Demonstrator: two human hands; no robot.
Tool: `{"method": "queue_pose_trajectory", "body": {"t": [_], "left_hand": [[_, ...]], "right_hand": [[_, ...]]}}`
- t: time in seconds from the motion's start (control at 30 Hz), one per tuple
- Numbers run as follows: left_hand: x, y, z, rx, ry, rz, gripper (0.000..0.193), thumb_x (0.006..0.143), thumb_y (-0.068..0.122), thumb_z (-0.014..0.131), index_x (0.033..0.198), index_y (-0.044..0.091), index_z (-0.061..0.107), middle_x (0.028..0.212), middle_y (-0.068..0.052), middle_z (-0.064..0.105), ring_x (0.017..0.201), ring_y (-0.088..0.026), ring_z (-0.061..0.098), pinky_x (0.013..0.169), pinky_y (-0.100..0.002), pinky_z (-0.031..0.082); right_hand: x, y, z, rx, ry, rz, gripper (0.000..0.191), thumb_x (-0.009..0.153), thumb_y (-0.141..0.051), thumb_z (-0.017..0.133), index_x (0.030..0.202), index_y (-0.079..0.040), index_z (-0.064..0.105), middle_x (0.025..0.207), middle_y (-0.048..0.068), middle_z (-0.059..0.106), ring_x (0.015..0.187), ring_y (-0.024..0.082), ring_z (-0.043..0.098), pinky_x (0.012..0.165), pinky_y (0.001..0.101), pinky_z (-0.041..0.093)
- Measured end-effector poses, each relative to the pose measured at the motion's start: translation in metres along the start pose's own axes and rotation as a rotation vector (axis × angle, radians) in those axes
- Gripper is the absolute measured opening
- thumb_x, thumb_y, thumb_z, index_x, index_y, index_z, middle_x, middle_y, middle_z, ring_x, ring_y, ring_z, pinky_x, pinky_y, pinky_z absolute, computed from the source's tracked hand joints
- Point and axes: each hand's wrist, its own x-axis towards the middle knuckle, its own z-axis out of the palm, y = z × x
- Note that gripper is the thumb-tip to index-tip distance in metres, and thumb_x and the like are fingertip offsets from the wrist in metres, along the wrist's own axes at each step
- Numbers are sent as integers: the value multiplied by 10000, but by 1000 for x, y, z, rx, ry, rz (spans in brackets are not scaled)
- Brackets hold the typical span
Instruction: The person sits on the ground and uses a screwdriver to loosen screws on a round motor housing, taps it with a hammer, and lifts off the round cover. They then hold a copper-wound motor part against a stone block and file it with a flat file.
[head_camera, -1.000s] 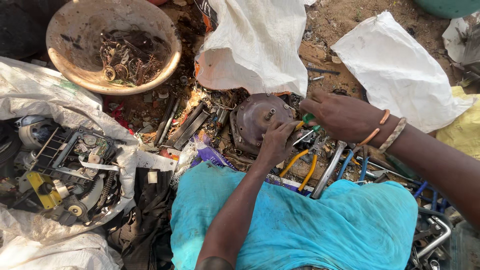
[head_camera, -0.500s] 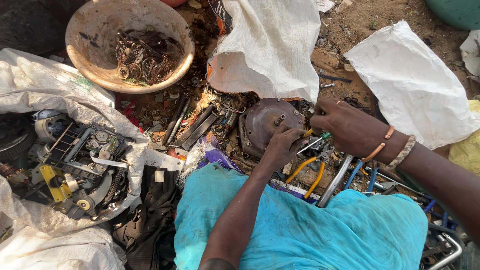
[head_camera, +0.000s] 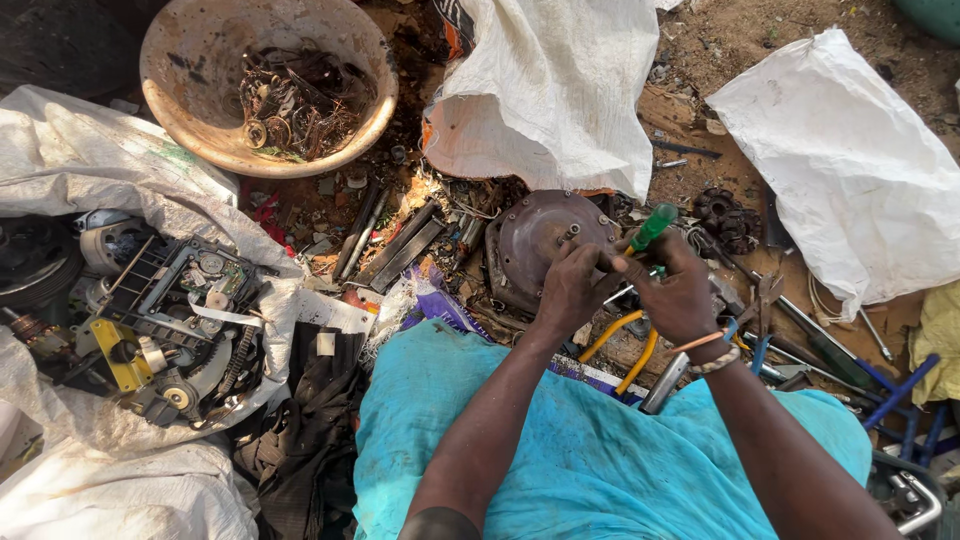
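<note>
A round rusty metal housing (head_camera: 540, 232) lies on the ground in front of me. My left hand (head_camera: 572, 285) rests on its near edge, fingers curled against it. My right hand (head_camera: 678, 290), with bangles at the wrist, grips a screwdriver with a green handle (head_camera: 652, 226) that sticks up and away from me, its tip hidden between the two hands. Both hands touch each other beside the housing. My lap is covered by turquoise cloth (head_camera: 600, 450).
A tan basin (head_camera: 200, 60) of wire and metal scrap stands at the back left. White sacks (head_camera: 550, 90) (head_camera: 850, 160) lie behind. A sack at left holds circuit boards and motor parts (head_camera: 170, 320). Pliers with yellow handles (head_camera: 625, 350) and blue-handled tools (head_camera: 890, 390) lie by my right arm.
My right hand has come in from the right to meet the left hand at the housing's edge. The green screwdriver handle now points upward. The camera has tilted slightly.
</note>
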Motion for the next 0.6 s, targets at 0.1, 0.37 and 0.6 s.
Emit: {"method": "queue_pose_trajectory", "body": {"t": [0.1, 0.37, 0.6], "left_hand": [[-3, 0, -8, 117, -108, -18, 319, 842, 188, 810, 1067, 59, 623, 968, -115, 648, 976, -332, 615, 1041, -521, 438], [-8, -1, -12, 383, -222, 4, 194, 860, 133, 723, 1040, 64, 739, 1278, -117, 610, 1263, -323, 500, 1075, -491, 392], [-4, 1, -10, 495, -240, 25, 180, 856, 74, 685, 1003, 109, 782, 1249, -109, 617, 1250, -307, 497, 1171, -548, 318]], "right_hand": [[-10, 19, 13, -150, 78, 28, 224, 898, -99, 811, 1084, -12, 721, 1034, 84, 713, 953, 167, 695, 833, 318, 568], [-15, 33, 12, -111, 147, 17, 228, 959, -89, 718, 1180, -50, 678, 1120, 71, 751, 1024, 156, 706, 880, 294, 565], [-23, 41, 7, -79, 194, -7, 348, 951, 69, 652, 1285, -30, 643, 1129, 74, 756, 1068, 183, 731, 907, 317, 593]]}}
